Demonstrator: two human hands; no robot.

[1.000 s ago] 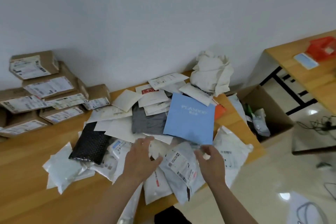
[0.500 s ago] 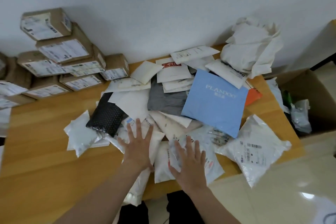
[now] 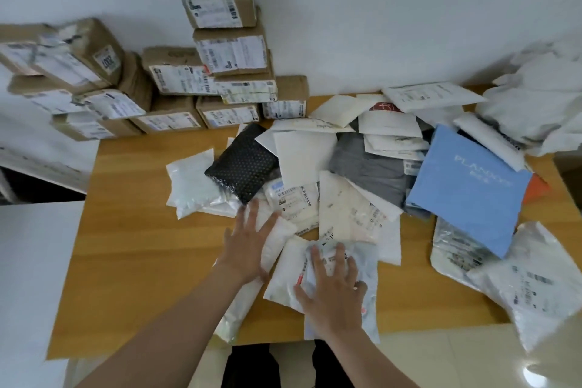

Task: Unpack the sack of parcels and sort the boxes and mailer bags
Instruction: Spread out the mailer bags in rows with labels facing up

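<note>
Both hands lie flat with fingers spread wide, just as half a second back, where a second ago they were curled and picking at a labelled bag. The left hand (image 3: pixel 248 246) presses on a long white mailer (image 3: pixel 241 302) that hangs over the near edge of the table (image 3: pixel 141 246). The right hand (image 3: pixel 333 287) presses on a crinkled clear bag (image 3: pixel 367 261) lying over another white mailer beside it. The view has swung left since then, so the cardboard boxes (image 3: pixel 220 41), stacked against the wall at the table's far left, now stand near the middle of the scene. The mailer bags (image 3: pixel 346 208) are strewn in a loose heap over the middle and right of the table, the blue mailer (image 3: pixel 469 186) on top at the right and the black bubble mailer (image 3: pixel 242 164) toward the left. The crumpled white sack (image 3: pixel 535 98) sits at the far right corner, partly out of view
</note>
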